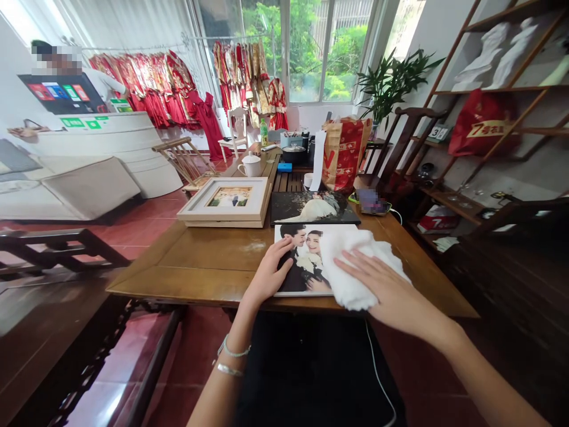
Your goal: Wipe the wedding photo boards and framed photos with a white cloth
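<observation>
A glossy wedding photo panel (303, 255) lies flat at the near edge of the wooden table (208, 255). My left hand (268, 274) rests on its left edge, fingers spread and flat, holding nothing. My right hand (386, 286) presses flat on a white cloth (355, 261) that covers the panel's right half, fingers stretched out. A second, darker photo panel (311, 207) lies just behind. To the left of it stands a cream framed photo (227, 200) on a stack of frames.
A phone (372, 203) with a white cable lies at the table's right. Further back are a white teapot (251, 165), a blue box (284, 167), a dark pot and a red paper bag (343, 153). Wooden chairs flank the table. Shelves stand at right. A person stands at the far left counter.
</observation>
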A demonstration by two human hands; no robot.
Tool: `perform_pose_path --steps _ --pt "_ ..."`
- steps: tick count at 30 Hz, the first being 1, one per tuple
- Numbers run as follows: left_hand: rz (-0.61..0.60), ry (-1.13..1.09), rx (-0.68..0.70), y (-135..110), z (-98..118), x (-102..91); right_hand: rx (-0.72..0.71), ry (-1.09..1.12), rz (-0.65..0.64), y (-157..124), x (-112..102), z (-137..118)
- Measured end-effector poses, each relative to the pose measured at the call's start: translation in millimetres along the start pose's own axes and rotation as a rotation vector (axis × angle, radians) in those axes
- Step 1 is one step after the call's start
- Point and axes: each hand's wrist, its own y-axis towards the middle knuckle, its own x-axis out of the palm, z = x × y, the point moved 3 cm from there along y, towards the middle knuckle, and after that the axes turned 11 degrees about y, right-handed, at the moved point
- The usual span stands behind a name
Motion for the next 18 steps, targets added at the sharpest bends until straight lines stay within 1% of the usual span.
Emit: perform_pose_path --steps 3,5,7,9,10,12,15,17,18 --pt "-0.002 0.001 -0.005 -0.1 0.4 -0.7 0.164 -0.054 0.061 38.4 -1.7 29.5" --pt "-0.011 0.002 -0.010 -0.2 1.0 -1.2 0.272 -0.086 0.090 65.1 -0.6 34.8" --pt "-0.016 -0.002 -0.015 -0.2 1.7 -1.6 0.320 -0.106 0.101 85.8 2.7 26.4" --pt "-0.005 -0.016 -0.023 0.0 2.3 -2.1 0.304 -0.115 0.098 95.5 8.7 6.5" --pt "0.003 -0.025 -0.030 0.1 2.6 -2.3 0.277 -0.117 0.093 95.4 12.6 -6.8" --pt "0.015 -0.045 -0.046 0.5 3.1 -2.2 0.201 -0.115 0.085 85.2 21.1 -37.1" --pt "0.016 -0.064 -0.057 0.9 3.3 -1.5 0.081 -0.093 0.083 53.1 30.1 -79.6" --pt "0.019 -0.069 -0.068 0.7 2.6 -1.1 0.032 -0.054 0.075 30.6 29.7 -94.8" --pt "0.021 -0.069 -0.077 0.4 2.0 -0.9 0.012 -0.031 0.065 21.7 27.2 -96.8"
